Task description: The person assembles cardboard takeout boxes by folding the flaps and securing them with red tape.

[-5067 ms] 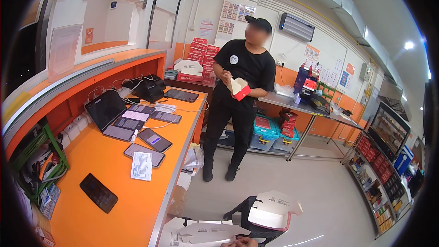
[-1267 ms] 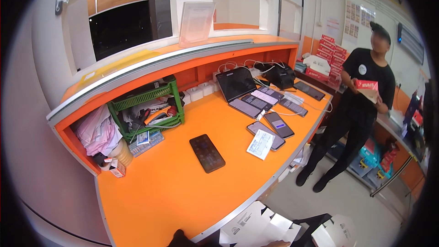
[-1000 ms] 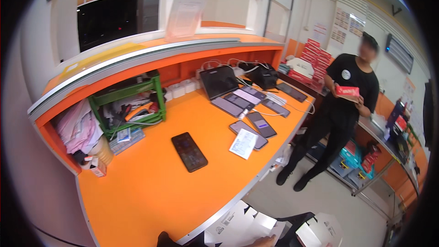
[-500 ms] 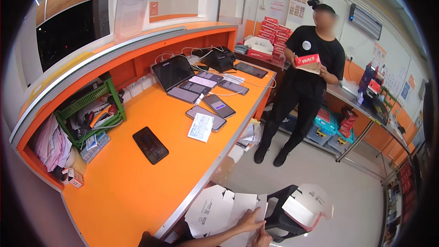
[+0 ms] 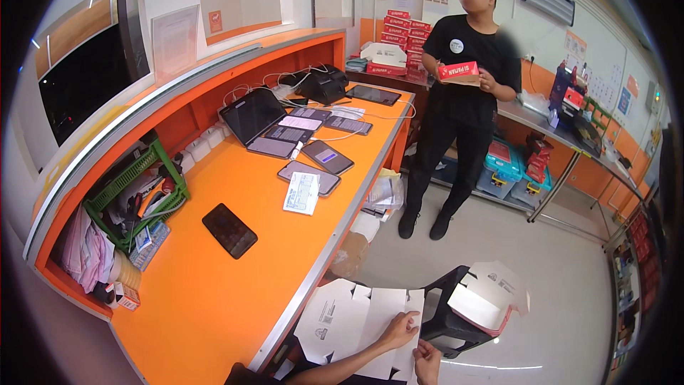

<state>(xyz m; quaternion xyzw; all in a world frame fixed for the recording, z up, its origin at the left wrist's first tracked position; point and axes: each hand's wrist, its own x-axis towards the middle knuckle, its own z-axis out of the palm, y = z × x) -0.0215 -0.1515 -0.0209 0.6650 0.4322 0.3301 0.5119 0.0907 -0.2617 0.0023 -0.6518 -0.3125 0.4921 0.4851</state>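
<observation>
A flat, unfolded white cardboard box blank lies low in front of me beside the orange counter, its printed lid part to the left. My left hand reaches across it, with the fingers bent round the raised strip along its right edge. Closer to me, my right hand pinches the same edge, thumb and fingers together. To the right, a partly folded box, white inside with red sides, rests open on a black stool.
A phone lies on the orange counter; a laptop, cables, more phones and a receipt are farther back. Beyond the counter, a person in black holds a red box. Red boxes are stacked behind.
The view has shifted, so the counter and person appear farther left. My left fingers are more bent along the cardboard's edge, and my right hand sits slightly apart from them, pinching nearer to me.
</observation>
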